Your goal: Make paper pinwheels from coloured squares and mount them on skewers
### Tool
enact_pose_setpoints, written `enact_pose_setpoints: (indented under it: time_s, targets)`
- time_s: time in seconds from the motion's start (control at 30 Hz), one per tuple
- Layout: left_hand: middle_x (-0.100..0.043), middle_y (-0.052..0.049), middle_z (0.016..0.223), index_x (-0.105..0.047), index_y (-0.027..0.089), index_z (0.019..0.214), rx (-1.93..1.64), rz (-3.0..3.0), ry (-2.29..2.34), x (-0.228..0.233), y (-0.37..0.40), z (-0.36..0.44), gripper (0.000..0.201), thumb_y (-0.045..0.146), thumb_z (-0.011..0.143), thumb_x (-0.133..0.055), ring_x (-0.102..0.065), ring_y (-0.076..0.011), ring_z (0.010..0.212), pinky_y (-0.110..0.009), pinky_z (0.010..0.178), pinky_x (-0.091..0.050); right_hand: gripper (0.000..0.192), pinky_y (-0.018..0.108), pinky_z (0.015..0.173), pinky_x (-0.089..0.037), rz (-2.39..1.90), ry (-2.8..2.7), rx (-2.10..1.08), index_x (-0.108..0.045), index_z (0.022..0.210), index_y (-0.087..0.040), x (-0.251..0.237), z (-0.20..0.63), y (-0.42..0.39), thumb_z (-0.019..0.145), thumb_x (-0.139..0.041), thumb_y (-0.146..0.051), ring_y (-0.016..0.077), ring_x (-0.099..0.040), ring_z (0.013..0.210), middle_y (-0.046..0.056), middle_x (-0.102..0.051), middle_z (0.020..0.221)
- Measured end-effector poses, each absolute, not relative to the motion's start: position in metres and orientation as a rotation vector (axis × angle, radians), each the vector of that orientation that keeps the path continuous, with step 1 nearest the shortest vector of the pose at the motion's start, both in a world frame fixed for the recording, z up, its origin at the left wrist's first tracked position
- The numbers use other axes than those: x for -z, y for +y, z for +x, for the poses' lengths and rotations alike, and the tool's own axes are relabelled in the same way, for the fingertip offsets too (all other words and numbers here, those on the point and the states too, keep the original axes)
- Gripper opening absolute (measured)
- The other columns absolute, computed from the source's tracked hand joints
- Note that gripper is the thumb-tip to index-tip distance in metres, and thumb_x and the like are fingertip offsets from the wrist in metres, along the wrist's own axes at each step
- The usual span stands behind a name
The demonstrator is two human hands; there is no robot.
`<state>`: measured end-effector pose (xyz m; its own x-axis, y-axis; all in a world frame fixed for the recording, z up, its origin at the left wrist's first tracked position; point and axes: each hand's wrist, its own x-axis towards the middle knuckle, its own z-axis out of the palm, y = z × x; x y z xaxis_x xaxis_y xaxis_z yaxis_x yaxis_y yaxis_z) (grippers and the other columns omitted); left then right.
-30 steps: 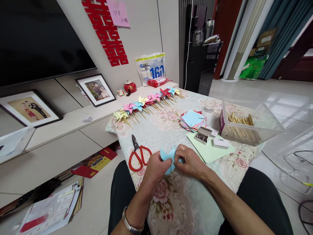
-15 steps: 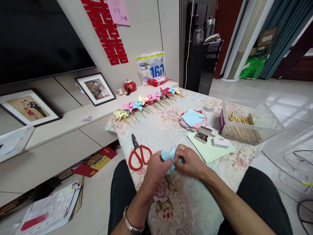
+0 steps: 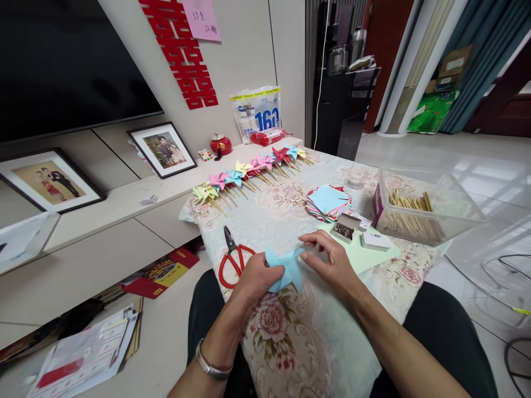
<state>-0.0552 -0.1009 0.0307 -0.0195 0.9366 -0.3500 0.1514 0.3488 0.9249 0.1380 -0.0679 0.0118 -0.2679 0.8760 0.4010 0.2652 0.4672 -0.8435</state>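
Observation:
A light blue paper pinwheel with folded blades is pinched in my left hand, the thumb lying across its front. My right hand is just to its right, fingers apart and holding nothing; its thumb tip is close to a blade, and I cannot tell if they touch. Red-handled scissors lie left of my left hand. Beyond my right hand sits a small open box of metal pins, with a closed white box beside it on pale green paper.
Finished pinwheels on sticks lie in a row along the table's far left edge. A stack of coloured paper squares is mid-table. At right stands a clear plastic bin of wooden sticks. A flowered cloth covers the table.
My right hand has let go of the blue paper and moved up and right, its fingers spreading. The pinwheel shows more fully in my left hand, which has shifted slightly left.

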Motion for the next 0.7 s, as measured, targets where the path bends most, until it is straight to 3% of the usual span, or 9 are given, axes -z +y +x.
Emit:
enact_pose_setpoints:
  time_s: [0.13, 0.3, 0.5, 0.7]
  targets:
    - [-0.049, 0.006, 0.051, -0.059, 0.018, 0.059, -0.68, 1.183, 1.354, -0.039, -0.097, -0.062, 0.003, 0.019, 0.057, -0.061, -0.036, -0.0089, 0.045, -0.022, 0.044, -0.026, 0.057, 0.042, 0.094, -0.045, -0.891, -1.788, -1.054, -0.052, 0.139, -0.022, -0.011, 0.139, -0.068, 0.084, -0.066, -0.032, 0.0257, -0.06, 0.11, 0.01, -0.066, 0.121]
    - [-0.046, 0.006, 0.05, -0.057, 0.019, 0.058, -0.556, 1.311, 1.304, -0.042, -0.093, -0.062, 0.002, 0.018, 0.056, -0.058, -0.034, -0.0096, 0.045, -0.023, 0.044, -0.024, 0.071, 0.036, 0.088, -0.049, -0.794, -1.843, -1.386, -0.043, 0.146, -0.017, -0.009, 0.135, -0.072, 0.08, -0.068, -0.026, 0.0195, -0.064, 0.092, 0.005, -0.067, 0.1]
    - [-0.048, 0.004, 0.049, -0.059, 0.019, 0.055, -0.503, 1.401, 1.355, -0.044, -0.086, -0.056, 0.004, 0.015, 0.055, -0.058, -0.036, -0.0108, 0.045, -0.024, 0.042, -0.023, 0.075, 0.028, 0.07, -0.045, -0.881, -1.899, -1.36, -0.044, 0.146, -0.015, -0.011, 0.134, -0.073, 0.073, -0.063, -0.013, 0.0145, -0.057, 0.074, -0.002, -0.06, 0.082]
    - [-0.052, 0.003, 0.046, -0.065, 0.017, 0.051, -0.6, 1.344, 1.355, -0.051, -0.083, -0.048, 0.008, 0.009, 0.049, -0.063, -0.042, -0.0128, 0.047, -0.025, 0.044, -0.024, 0.078, 0.027, 0.066, -0.042, -0.93, -1.939, -1.291, -0.045, 0.146, -0.012, -0.011, 0.132, -0.073, 0.069, -0.059, -0.01, 0.0138, -0.053, 0.07, -0.003, -0.057, 0.078]
